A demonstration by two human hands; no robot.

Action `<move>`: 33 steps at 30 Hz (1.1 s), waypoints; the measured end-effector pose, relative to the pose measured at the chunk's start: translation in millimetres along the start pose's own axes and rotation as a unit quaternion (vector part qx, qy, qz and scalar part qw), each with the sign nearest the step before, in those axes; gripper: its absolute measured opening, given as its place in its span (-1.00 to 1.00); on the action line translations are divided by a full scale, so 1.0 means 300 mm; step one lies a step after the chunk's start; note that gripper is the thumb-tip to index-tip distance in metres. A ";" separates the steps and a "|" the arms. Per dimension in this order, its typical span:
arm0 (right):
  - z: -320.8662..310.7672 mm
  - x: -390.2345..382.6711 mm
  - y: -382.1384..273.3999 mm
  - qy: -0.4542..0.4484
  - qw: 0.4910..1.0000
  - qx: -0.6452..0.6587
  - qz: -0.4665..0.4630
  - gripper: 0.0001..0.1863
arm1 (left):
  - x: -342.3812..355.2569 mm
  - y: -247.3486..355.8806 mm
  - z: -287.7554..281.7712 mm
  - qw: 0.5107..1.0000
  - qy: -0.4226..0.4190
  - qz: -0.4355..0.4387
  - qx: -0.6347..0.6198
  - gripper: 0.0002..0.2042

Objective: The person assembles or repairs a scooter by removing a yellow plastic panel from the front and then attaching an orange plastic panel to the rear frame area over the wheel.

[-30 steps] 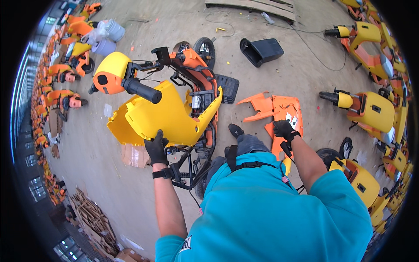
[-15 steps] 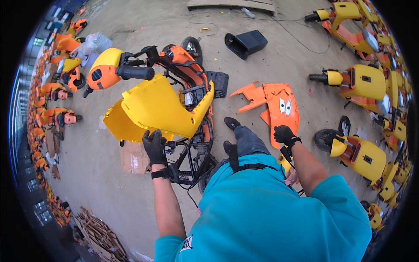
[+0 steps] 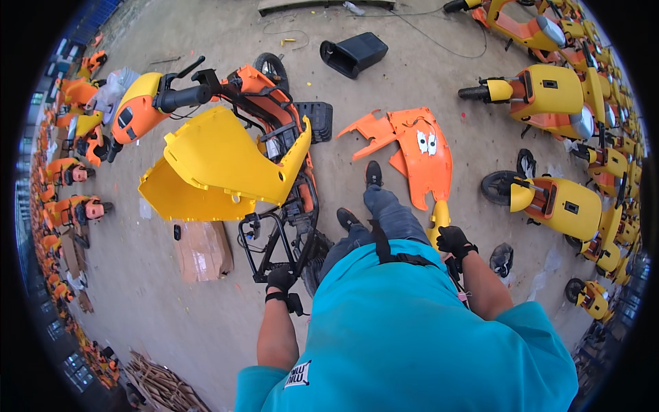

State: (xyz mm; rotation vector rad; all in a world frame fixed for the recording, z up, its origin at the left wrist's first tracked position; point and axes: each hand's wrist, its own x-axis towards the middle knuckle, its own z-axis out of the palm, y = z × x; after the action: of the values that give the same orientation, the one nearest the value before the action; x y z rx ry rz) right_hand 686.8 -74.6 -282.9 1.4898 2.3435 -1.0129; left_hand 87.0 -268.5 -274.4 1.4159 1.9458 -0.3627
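Note:
A partly stripped scooter (image 3: 305, 220) stands left of me, with a large yellow body panel (image 3: 223, 158) resting over its frame. My left hand (image 3: 280, 279), in a black glove, hangs at the frame's rear bar, below the yellow panel; whether it grips anything is unclear. My gloved right hand (image 3: 453, 240) is low at my right side, fingers curled, their contents hidden. It overlaps a long yellow part (image 3: 438, 214) in view. Beyond that, orange panels (image 3: 422, 165) with a white patch lie on the floor by my feet.
Rows of yellow scooters (image 3: 549, 89) line the right, orange ones (image 3: 68, 168) the left. A black bin (image 3: 355, 55) lies ahead near a cable and a pallet (image 3: 322, 7). A flattened carton (image 3: 204, 250) is left of the frame, scrap wood (image 3: 158, 381) behind.
My left hand has come off the yellow panel, moving down and rightward. My right hand has lowered. The view has shifted, with the surrounding things appearing higher and farther left.

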 end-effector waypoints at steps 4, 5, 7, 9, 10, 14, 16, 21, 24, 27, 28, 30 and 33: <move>-0.031 0.003 -0.069 0.013 0.787 0.506 0.353 -0.74 | 0.032 -0.068 0.102 0.998 -0.056 0.011 0.023 -0.72; -0.061 0.011 -0.118 0.021 0.794 0.496 0.352 -0.78 | 0.054 -0.004 0.016 0.993 -0.084 0.046 0.069 -0.72; -0.081 -0.008 -0.082 0.056 0.951 0.255 0.168 -0.81 | 0.093 0.082 -0.096 0.994 -0.062 0.036 0.078 -0.76; -0.095 -0.004 -0.082 0.065 0.966 0.234 0.094 -0.76 | 0.188 0.026 -0.075 0.995 0.000 0.066 0.077 -0.78; -0.135 0.011 -0.159 0.061 0.860 0.459 0.214 -0.73 | 0.221 0.033 -0.099 0.993 0.043 0.081 0.074 -0.79; -0.172 0.020 -0.186 0.085 0.703 0.620 0.339 -0.73 | 0.399 -0.087 -0.030 0.939 0.132 0.231 -0.216 -0.83; -0.131 -0.033 -0.146 0.103 0.736 0.586 0.324 -0.73 | 0.401 0.000 -0.082 0.927 0.157 0.281 -0.194 -0.85; -0.063 -0.173 -0.086 0.104 0.717 0.601 0.337 -0.72 | 0.307 0.262 -0.219 0.953 0.092 0.264 -0.121 -0.83; 0.012 -0.241 -0.022 0.102 0.701 0.597 0.376 -0.70 | 0.299 0.278 -0.191 0.962 0.066 0.264 -0.013 -0.78; 0.000 -0.282 -0.009 0.085 0.686 0.600 0.402 -0.67 | 0.273 0.281 -0.187 0.958 0.074 0.276 0.013 -0.78; 0.042 -0.306 0.034 0.090 0.745 0.557 0.357 -0.68 | 0.272 0.289 -0.189 0.954 0.077 0.288 0.023 -0.78; 0.123 -0.340 0.115 0.093 0.846 0.459 0.254 -0.69 | 0.256 0.306 -0.194 0.955 0.066 0.287 0.031 -0.77; 0.165 -0.335 0.184 0.113 0.882 0.414 0.195 -0.70 | 0.227 0.355 -0.199 0.966 0.057 0.252 0.010 -0.79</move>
State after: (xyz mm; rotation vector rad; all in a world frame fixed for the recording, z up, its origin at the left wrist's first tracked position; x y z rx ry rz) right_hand 772.6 -164.7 -295.5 2.3430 1.6281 -1.9237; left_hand 151.5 -145.4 -259.1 1.9108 1.5878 -0.0633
